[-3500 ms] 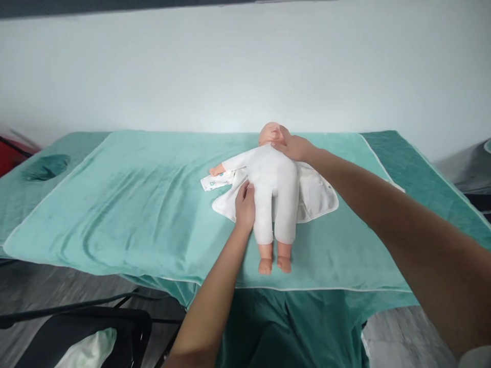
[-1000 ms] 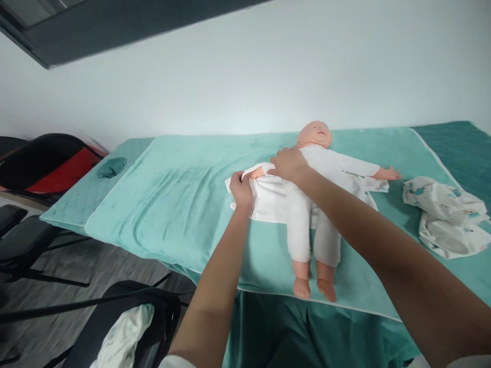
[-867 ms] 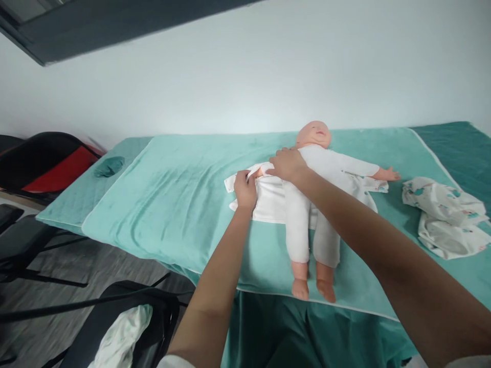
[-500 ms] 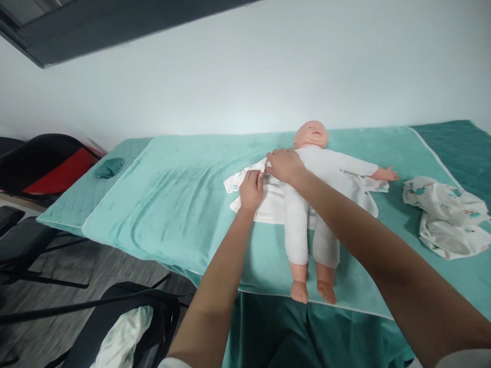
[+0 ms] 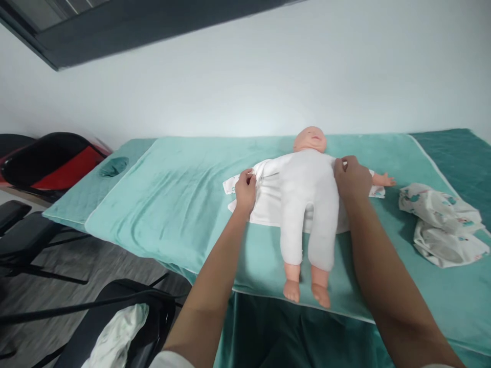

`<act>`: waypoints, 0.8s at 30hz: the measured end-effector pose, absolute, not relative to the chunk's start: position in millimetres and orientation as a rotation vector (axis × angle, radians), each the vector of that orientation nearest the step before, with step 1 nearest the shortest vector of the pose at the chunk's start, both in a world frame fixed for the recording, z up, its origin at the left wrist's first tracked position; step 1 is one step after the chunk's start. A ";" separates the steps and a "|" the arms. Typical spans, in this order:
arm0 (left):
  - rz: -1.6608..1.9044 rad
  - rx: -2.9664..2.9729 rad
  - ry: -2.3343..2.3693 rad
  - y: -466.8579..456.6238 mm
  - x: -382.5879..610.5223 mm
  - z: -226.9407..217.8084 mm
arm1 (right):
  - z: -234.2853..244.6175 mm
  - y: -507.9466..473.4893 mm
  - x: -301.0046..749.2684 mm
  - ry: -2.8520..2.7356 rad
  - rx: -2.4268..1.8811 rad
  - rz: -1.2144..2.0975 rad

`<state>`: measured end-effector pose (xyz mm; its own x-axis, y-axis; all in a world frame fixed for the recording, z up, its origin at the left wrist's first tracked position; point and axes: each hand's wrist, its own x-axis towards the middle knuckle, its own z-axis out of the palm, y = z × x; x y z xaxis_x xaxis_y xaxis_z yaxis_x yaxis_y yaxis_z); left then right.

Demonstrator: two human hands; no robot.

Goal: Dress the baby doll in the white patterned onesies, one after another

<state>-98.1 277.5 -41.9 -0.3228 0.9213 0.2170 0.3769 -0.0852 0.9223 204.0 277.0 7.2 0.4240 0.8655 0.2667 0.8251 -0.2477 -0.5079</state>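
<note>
A baby doll (image 5: 309, 191) with a white cloth body lies on its back, head toward the wall. Spread out beneath it is a white baby shirt (image 5: 264, 209) with patterned sleeves. At the picture's left, my left hand (image 5: 245, 191) is closed on the shirt's sleeve at the end of the doll's outstretched arm; the doll's hand there is hidden. My right hand (image 5: 353, 176) is closed at the doll's other shoulder, apparently pinching white cloth of the shirt, though its fingertips are partly hidden. Beyond it, the doll's bare hand (image 5: 384, 180) sticks out to the right.
Folded patterned baby clothing (image 5: 445, 225) lies to the right on the green-covered massage bed (image 5: 172, 204). The bed stands against a white wall. A black chair (image 5: 153, 327) with a pale cloth (image 5: 118, 337) on it is at lower left. Red-and-black chairs (image 5: 57, 163) stand behind.
My right hand has moved right, from beside my left hand to the doll's other shoulder. The doll's arm on the left now reaches out to my left hand.
</note>
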 end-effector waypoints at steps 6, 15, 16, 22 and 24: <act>1.383 1.231 1.525 284.1 -100.2 -26.4 | 7.9 276.0 202.1 -1.373 -1.979 0.344; 1.214 1.374 1.500 314.4 -69.6 5.6 | -12.1 285.5 186.1 -1.095 -1.240 1.131; 1.232 1.384 1.461 317.6 -65.2 9.2 | -11.0 284.1 181.2 -1.073 -1.198 1.189; 1.214 1.397 1.470 326.4 -54.8 36.8 | -12.5 279.7 156.8 -1.053 -1.038 1.319; 1.193 1.396 1.486 325.8 -54.4 46.2 | -14.8 280.2 154.2 -1.054 -1.008 1.349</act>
